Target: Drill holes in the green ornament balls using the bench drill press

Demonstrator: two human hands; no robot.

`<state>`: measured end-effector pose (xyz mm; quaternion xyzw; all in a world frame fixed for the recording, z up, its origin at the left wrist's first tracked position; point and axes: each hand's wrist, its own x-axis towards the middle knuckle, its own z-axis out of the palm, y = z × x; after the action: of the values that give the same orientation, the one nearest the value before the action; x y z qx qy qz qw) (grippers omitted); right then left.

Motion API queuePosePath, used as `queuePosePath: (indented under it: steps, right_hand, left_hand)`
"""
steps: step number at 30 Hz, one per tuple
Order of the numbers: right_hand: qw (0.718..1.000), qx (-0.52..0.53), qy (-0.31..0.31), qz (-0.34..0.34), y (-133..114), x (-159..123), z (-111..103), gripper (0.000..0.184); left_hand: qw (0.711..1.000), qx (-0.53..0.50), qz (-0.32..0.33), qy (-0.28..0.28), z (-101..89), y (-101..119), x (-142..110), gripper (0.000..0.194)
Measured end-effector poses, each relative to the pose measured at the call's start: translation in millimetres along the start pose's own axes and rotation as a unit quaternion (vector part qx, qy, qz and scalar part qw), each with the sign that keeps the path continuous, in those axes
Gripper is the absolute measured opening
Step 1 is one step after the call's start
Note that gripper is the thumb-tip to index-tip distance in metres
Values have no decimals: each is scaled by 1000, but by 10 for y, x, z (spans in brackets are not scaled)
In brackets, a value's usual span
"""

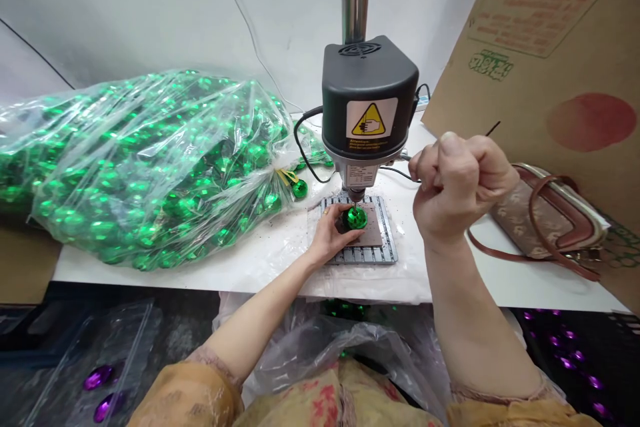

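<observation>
Green ball: 6 o'clock from drill head, beneath the bit | Left hand: thumb and fingers round the ball | Right hand: 4 o'clock, fist curled, seemingly round the lever | Advice: steady ball, centre it, keep fingertips clear, pull evenly

A bulging plastic bag walls off the left of the desk; a handbag and cardboard box bar the right. The near edge gives access to the base plate (the left hand and overhanging drill press crowd it), and white desk separates plate from handbag.
</observation>
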<state>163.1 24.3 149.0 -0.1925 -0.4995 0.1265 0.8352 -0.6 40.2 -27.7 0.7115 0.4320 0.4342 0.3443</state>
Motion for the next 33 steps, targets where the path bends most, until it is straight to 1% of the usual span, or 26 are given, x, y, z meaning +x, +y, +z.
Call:
queuePosePath:
  steps: [6, 10, 18, 29, 33]
  right_hand:
    - [1000, 8, -11, -27, 33, -70, -29, 47]
    - [997, 16, -22, -69, 79, -91, -59, 46]
    - [994, 10, -23, -109, 140, -191, -114, 46]
    - [990, 6, -46, -137, 207, -301, -206, 43]
    - [991, 3, -35, -131, 185, -312, -185, 44]
  left_hand:
    - [1000, -12, 6, -2, 2, -14, -4, 56]
    - [1000, -13, 5, -4, -1, -8, -3, 56]
    - [1000, -11, -3, -4, 1, 5, -7, 55]
    - [1000, -9, 3, -5, 3, 5, -5, 56]
    - [1000, -2, 5, -4, 1, 18, -17, 56]
